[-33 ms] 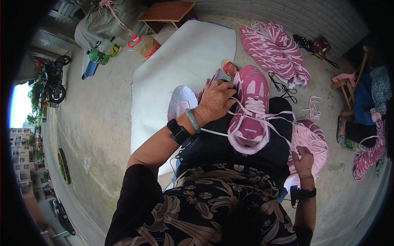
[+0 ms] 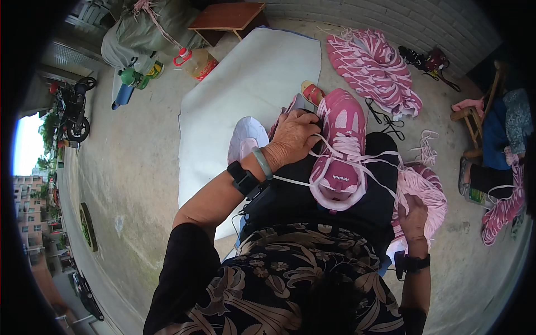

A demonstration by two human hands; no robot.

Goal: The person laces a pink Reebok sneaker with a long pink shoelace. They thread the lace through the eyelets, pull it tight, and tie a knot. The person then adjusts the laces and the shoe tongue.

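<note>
On my dark-trousered lap lies a pink lace-up shoe [image 2: 341, 131], its toe pointing away from me and its heel toward me. White shoelaces [image 2: 347, 146] are threaded through its eyelets and trail to both sides. At the shoe's left, my left hand [image 2: 295, 137] has its fingers curled over my thigh, with a lace running into them. My right hand [image 2: 413, 216] is lower right, against a bundle of pink shoe uppers [image 2: 430, 192]. A lace stretches from the shoe to its bent fingertips. Some fingers of each hand are hidden.
A white sheet [image 2: 223, 89] covers the floor ahead, with a sandalled foot [image 2: 311, 92] on it. Far right of that lies a pile of pink laced uppers [image 2: 374, 70]. A wooden chair [image 2: 481, 114], low brown table [image 2: 228, 19], bottles [image 2: 196, 62] and a motorcycle [image 2: 72, 111] stand around.
My right hand has shifted very slightly away from me. The left hand and the shoe have hardly moved.
</note>
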